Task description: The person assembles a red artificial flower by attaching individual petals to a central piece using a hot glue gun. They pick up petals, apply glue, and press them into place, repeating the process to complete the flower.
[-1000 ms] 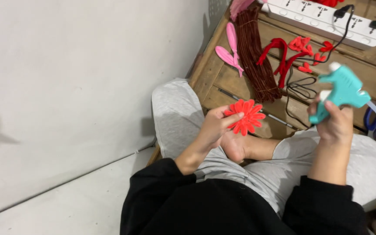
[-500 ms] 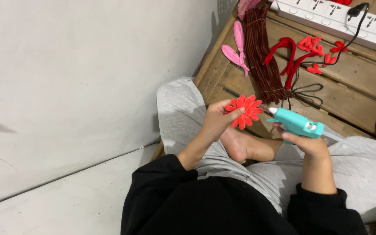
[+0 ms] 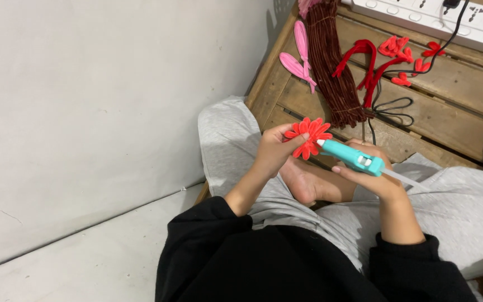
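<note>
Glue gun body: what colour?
Teal glue gun, white nozzle tip; head view, in the right hand.

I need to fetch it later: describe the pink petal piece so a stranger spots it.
On the wooden slatted pallet, look left of the dark brown bundle of fuzzy stems. The pink petal piece lies at the pallet's left edge, the only pale pink item there; the other loose shapes are red.

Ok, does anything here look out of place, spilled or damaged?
Nothing looks spilled or broken. The left hand holds a red flower and the right hand points a teal glue gun at it. One oddity: a bare foot rests directly under the nozzle, where hot glue could drip.
</note>
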